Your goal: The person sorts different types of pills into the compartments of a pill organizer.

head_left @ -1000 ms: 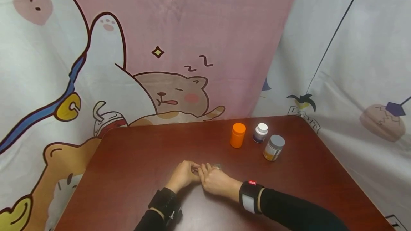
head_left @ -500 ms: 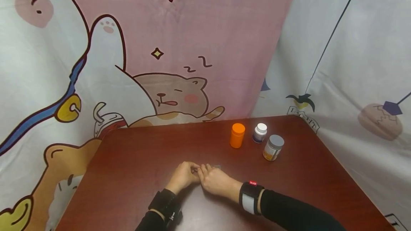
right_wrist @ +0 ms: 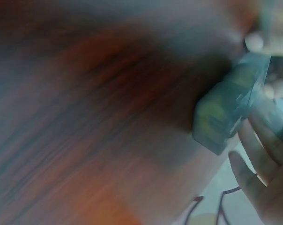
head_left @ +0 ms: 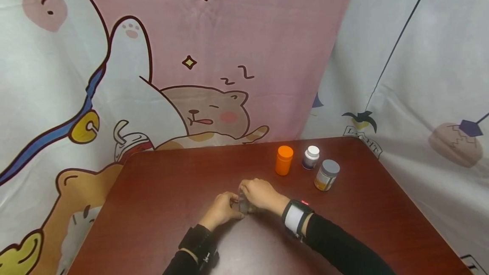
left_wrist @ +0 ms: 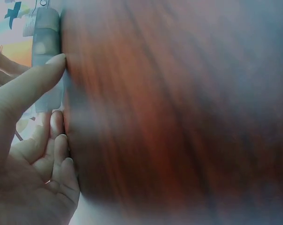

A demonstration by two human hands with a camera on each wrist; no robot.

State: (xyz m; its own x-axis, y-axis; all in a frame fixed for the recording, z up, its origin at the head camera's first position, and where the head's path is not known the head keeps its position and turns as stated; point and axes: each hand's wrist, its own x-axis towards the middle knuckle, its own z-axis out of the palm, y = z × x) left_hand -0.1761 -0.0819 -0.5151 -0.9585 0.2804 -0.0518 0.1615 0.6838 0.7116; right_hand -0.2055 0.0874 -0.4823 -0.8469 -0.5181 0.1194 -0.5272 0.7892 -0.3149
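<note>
A small translucent pill organizer (head_left: 243,203) is held between the two hands, low over the middle of the table. Its row of compartments shows in the left wrist view as a long box (left_wrist: 48,47), with pale yellowish contents dimly seen through the plastic. My left hand (head_left: 220,211) grips its left side, the thumb (left_wrist: 55,65) lying across the box. From the right, my right hand (head_left: 261,193) pinches the organizer with the fingertips around its far end. In the right wrist view the near end of the organizer (right_wrist: 216,117) looks blurred and angular. The hands hide part of it.
Behind the hands, toward the back right, stand an orange bottle (head_left: 284,160), a small white-capped bottle (head_left: 311,157) and a grey-lidded jar (head_left: 327,175). A printed curtain (head_left: 229,54) hangs behind the reddish-brown table (head_left: 172,173).
My right hand has lifted and turned, its fingers moving to the far end of the organizer. The organizer has come into view lengthwise between the hands. My left hand stays nearly in place.
</note>
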